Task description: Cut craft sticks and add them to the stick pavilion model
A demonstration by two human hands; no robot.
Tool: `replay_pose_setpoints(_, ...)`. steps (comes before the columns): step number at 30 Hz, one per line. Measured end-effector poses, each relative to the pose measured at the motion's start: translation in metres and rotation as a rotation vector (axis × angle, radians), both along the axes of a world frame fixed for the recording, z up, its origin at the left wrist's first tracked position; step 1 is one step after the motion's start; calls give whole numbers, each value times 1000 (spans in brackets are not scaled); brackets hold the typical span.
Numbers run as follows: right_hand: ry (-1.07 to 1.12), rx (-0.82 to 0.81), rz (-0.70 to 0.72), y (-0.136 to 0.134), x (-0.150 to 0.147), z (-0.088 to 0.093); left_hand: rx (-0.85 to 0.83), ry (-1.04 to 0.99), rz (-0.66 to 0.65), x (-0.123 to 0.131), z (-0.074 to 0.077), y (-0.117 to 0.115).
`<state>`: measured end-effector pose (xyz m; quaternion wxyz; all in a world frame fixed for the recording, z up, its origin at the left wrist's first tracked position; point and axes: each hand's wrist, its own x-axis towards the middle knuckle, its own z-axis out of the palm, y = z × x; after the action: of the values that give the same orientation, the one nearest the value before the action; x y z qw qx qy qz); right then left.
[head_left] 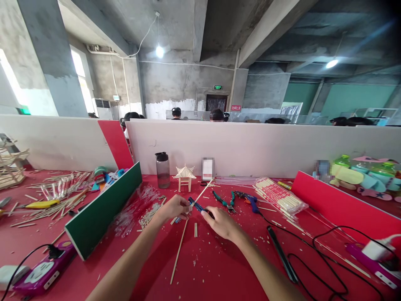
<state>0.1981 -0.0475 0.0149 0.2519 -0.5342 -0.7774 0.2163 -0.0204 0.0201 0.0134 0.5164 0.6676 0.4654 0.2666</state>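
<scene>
My left hand (178,208) pinches a thin wooden stick (203,192) that slants up to the right. In my right hand (219,222) is a dark blue hand tool (196,205); its far end meets the stick close to my left fingertips. Whether that tool is a knife or a cutter I cannot make out. Below my hands a long stick (179,253) lies on the red table (232,276), and a pair of short sticks (196,230) lies beside it. Just beyond stands a small wooden-stick pavilion model (184,177).
Green-handled pliers (224,200) and a blue glue gun (250,200) lie right of my hands. A bottle (162,170) stands by the white partition (266,146). Packed sticks (278,196), a black cable (316,246) and a green divider (105,213) flank the workspace.
</scene>
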Motion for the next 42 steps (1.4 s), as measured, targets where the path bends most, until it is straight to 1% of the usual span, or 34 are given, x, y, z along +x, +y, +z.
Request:
replay_pose_setpoints(6, -111, 38, -63, -1, -4, -3, 19, 16, -12, 0, 0, 1)
replay_pose_setpoints(10, -174, 69, -67, 1, -6, -10, 2, 28, -23, 0, 3, -1)
replay_pose_setpoints(14, -193, 80, -60, 4, -5, -18, -19, 45, -34, 1, 7, -2)
replay_pose_setpoints(18, -199, 82, -54, 7, -4, -23, -39, 66, -45, 2, 10, -1)
replay_pose_setpoints(21, -197, 85, -42, 9, -5, -27, -53, 65, -44, 2, 9, 0)
replay_pose_setpoints(26, -169, 104, -77, 13, -11, -34, -70, 40, -44, -1, 8, 3)
replay_pose_setpoints(29, -139, 61, -46, 13, -10, -32, -81, 37, -55, -2, 6, 3)
replay_pose_setpoints(32, -135, 8, -46, 13, -2, -25, -81, 29, -55, -3, 2, 4)
replay_pose_setpoints(34, -171, -19, -89, 12, 6, -19, -68, 26, -46, -4, -2, 6)
replay_pose_setpoints(37, -288, -48, -195, 11, 19, -12, -41, 32, -50, -8, -9, 10)
replay_pose_setpoints(39, -367, -51, -247, 11, 27, -9, -24, 42, -59, -11, -14, 14)
replay_pose_setpoints(42, -442, -49, -291, 12, 34, -10, -12, 50, -60, -12, -19, 16)
